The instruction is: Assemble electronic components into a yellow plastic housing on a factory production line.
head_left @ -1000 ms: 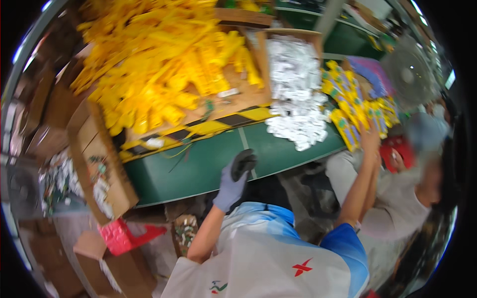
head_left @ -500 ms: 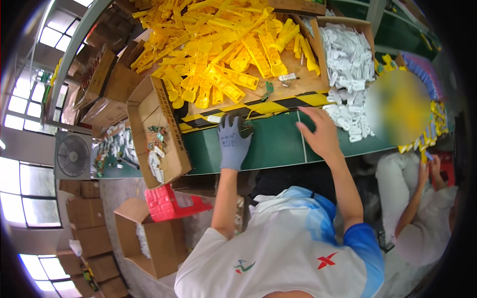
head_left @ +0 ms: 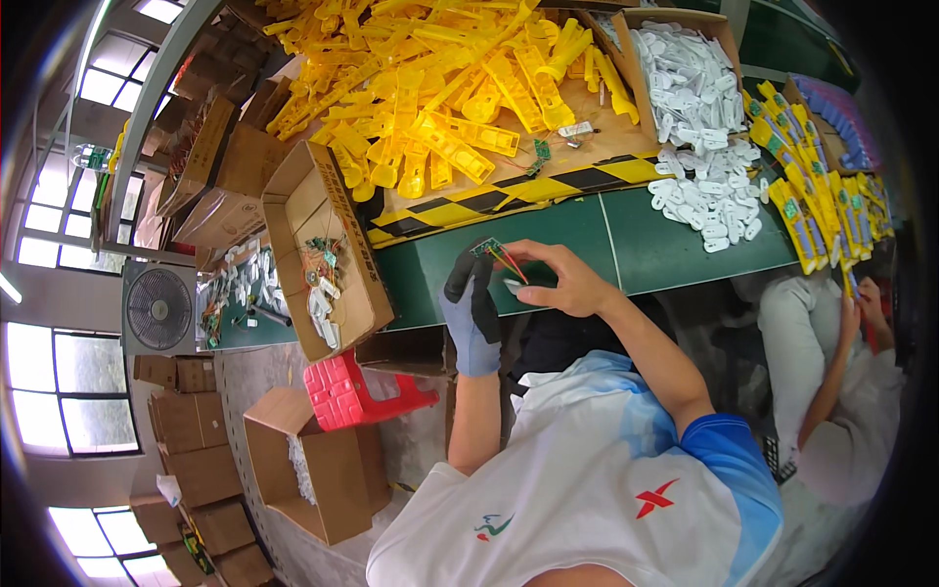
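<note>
My left hand (head_left: 472,323), in a grey glove with black fingers, pinches a small green circuit board (head_left: 486,248) above the near edge of the bench. Red and yellow wires (head_left: 510,262) run from the board toward my bare right hand (head_left: 567,281). The right thumb and fingers close around a small whitish piece (head_left: 514,286) by the wire ends; its kind is hard to make out. Beyond the hands, another green board (head_left: 541,150) with a white block (head_left: 577,128) lies on the brown board, beside a heap of yellow plastic housings (head_left: 421,88).
A cardboard box (head_left: 367,284) with boards and white parts stands left. White plastic covers fill a box (head_left: 685,73) and spill onto the bench (head_left: 646,230). Yellow assembled pieces (head_left: 817,210) lie at right, near another person's hands (head_left: 863,311). Striped tape (head_left: 548,188) edges the brown board.
My left hand has lifted the circuit board off the bench and drawn it nearer. My right hand, open before, has come left and now closes on the whitish piece by the wires.
</note>
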The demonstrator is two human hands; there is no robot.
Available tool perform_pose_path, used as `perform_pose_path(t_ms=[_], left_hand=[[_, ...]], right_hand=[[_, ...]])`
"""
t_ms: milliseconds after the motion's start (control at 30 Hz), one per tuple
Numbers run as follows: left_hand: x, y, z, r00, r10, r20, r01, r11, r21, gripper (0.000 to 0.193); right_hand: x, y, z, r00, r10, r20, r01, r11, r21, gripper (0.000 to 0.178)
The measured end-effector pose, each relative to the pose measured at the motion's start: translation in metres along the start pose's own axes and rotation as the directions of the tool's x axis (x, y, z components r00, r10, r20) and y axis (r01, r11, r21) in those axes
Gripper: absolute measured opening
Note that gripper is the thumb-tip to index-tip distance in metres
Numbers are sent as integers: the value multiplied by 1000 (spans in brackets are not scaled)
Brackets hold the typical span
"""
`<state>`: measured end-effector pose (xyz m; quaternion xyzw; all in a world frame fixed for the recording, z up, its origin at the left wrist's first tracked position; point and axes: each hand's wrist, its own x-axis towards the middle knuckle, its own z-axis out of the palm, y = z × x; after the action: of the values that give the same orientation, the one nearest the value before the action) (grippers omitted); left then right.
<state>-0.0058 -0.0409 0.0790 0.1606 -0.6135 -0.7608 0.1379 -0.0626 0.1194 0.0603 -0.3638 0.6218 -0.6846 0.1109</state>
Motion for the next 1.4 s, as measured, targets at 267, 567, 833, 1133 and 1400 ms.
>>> perform_pose_path(t_ms=[267, 567, 833, 1133, 1400], left_hand=[[-2, 8, 17, 980, 189, -67, -192, 980, -44, 14], [-3, -1, 26, 937, 342, -74, -349, 928, -130, 14], [17, 8, 21, 646, 706, 290, -713, 422, 560, 32], [0, 48, -14, 701, 100, 706, -566, 680, 465, 24], [-2, 33, -11, 790, 141, 596, -457, 785, 419, 20]], right_hand=[[-33, 9, 19, 954, 291, -68, -259, 918, 300, 20], [-68, -35, 20, 926, 375, 31, -367, 882, 297, 33], [-67, -73, 2, 888, 452, 82, -436, 774, 459, 14], [-41, -26, -103, 958, 164, 235, -229, -55, 972, 44], [-43, -31, -50, 928, 156, -339, -82, 972, 222, 35]])
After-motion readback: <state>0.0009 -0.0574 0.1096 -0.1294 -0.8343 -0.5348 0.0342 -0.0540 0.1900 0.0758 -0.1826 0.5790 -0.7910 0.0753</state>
